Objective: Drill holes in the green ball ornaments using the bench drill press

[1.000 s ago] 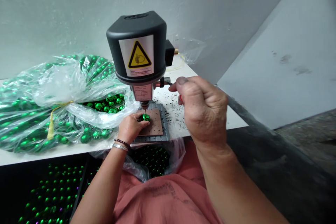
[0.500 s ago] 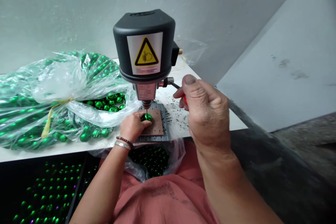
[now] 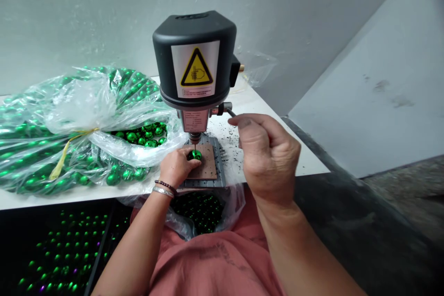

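Green ball [image 3: 197,155], pinched by left hand [image 3: 175,166], has bare board [image 3: 208,166] rightward; right hand [image 3: 271,153] grips lever [image 3: 231,113].

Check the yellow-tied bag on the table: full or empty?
Filled: green balls show through the clear bag across most of its spread.

Workshop, small: drill press [image 3: 194,62] with hand-hazard label [image 3: 196,69]; dark shavings [image 3: 227,150] scattered on white worktop [image 3: 255,101]; tied plastic bag [image 3: 81,106] of green balls alongside; smudged wall [image 3: 391,90].
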### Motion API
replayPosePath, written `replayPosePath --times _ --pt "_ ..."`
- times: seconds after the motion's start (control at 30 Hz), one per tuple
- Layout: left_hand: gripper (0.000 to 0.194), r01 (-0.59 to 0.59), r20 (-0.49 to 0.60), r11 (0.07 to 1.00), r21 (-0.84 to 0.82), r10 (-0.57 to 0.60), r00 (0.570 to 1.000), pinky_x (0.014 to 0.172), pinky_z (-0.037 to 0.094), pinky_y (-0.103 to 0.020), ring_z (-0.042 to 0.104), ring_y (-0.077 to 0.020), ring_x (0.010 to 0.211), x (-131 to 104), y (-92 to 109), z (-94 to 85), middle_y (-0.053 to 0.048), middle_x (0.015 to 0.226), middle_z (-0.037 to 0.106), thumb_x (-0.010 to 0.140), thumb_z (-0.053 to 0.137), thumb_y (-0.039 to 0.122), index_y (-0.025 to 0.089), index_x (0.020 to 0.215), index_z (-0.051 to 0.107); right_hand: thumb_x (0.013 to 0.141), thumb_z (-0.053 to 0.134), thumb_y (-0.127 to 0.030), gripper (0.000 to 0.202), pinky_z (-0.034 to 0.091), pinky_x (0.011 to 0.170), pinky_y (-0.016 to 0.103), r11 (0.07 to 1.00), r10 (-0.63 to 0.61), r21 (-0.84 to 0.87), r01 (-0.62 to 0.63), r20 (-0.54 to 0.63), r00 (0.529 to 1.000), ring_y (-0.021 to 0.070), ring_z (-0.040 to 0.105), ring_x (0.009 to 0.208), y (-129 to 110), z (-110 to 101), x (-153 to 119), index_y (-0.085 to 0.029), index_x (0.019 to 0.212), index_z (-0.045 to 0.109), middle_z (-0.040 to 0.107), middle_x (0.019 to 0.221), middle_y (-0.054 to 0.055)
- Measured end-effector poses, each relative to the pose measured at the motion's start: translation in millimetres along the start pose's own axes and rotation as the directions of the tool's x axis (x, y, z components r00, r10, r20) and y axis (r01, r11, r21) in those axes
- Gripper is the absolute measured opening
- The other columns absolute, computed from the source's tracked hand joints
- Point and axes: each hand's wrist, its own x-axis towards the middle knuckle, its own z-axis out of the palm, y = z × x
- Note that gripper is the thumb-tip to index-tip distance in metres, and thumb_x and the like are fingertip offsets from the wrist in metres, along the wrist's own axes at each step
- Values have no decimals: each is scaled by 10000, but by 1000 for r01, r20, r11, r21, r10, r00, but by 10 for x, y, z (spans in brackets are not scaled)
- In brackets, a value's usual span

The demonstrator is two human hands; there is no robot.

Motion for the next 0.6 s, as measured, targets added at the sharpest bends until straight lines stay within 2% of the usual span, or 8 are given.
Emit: replayPosePath --times 0.1,0.3,0.43,0.6 --pt "391 -4 -11 1000 -11 4 1000 659 413 -266 622 -229 871 -2 -11 12 -41 976 697 715 605 456 302 1072 649 819 471 -284 216 406 555 206 1000 3 13 -3 -12 1000 52 443 518 48 37 -47 -182 835 660 492 560 -36" --pt "377 3 0 1000 -25 -3 1000 662 408 -257 622 -219 865 -12 2 8 -40 954 699 718 602 438 295 1063 654 804 462 -206 210 394 492 184 999 -26 -22 23 -130 991 36 442 469 103 126 -121 -158 827 665 561 593 -27" --pt "361 14 2 1000 -27 -14 1000 675 409 -257 625 -216 862 -22 15 -2 -43 936 702 721 601 440 290 1044 663 802 467 -205 203 433 544 200 999 -45 -22 41 -184 982 55 506 523 156 172 -145 -164 812 665 602 647 -15" --pt "387 9 -9 999 -33 -10 1000 668 416 -269 630 -227 845 -27 -5 7 -50 939 704 719 603 442 301 1077 648 797 470 -216 200 403 497 200 999 -43 -21 40 -197 979 65 501 511 321 214 -259 -176 796 666 592 615 -21"
